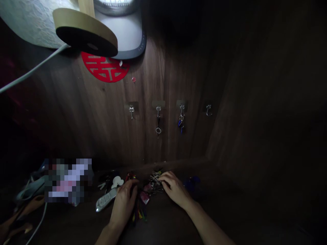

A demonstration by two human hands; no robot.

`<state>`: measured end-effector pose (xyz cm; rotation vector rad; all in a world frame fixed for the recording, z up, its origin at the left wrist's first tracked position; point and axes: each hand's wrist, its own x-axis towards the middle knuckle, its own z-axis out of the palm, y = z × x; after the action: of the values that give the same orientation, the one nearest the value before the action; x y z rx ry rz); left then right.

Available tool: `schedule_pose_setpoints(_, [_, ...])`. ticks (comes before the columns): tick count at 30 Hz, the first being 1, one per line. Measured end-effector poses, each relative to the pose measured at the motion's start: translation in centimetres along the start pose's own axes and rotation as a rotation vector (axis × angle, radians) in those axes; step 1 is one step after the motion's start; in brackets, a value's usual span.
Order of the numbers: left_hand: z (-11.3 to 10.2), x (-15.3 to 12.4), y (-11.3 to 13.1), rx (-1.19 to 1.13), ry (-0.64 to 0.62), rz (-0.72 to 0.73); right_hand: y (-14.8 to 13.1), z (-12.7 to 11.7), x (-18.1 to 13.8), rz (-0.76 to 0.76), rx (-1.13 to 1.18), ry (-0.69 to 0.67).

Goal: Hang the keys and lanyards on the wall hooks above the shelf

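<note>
The left hand and right hand are resting apart on a keychain heap, I cannot tell if clamped, while 4 wall hooks are keeping keys hanging.

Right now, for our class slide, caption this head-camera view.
Left hand and right hand over keys and keyrings on a dark wooden surface, below four wall hooks.

Dark lettering ending in "THE CURVE" ran along a glowing silver rounded object. A red felt double-happiness character hung on the wood-grain wall. Tiny print on a dark grey curved rim was unreadable.
</note>
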<state>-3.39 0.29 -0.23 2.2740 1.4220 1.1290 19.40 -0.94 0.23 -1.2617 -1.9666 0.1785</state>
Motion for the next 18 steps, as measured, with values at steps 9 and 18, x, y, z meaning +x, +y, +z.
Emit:
schedule_pose_setpoints(9, [-0.8, -0.4, 0.7, 0.249, -0.067, 0.108, 1.4, -0.6, -0.4, 0.104, -0.218, -0.009])
schedule_pose_setpoints(18, [-1.8, -0.4, -0.8, 0.413, -0.062, 0.043, 2.7, -0.6, -0.6, 0.184, -0.352, 0.125])
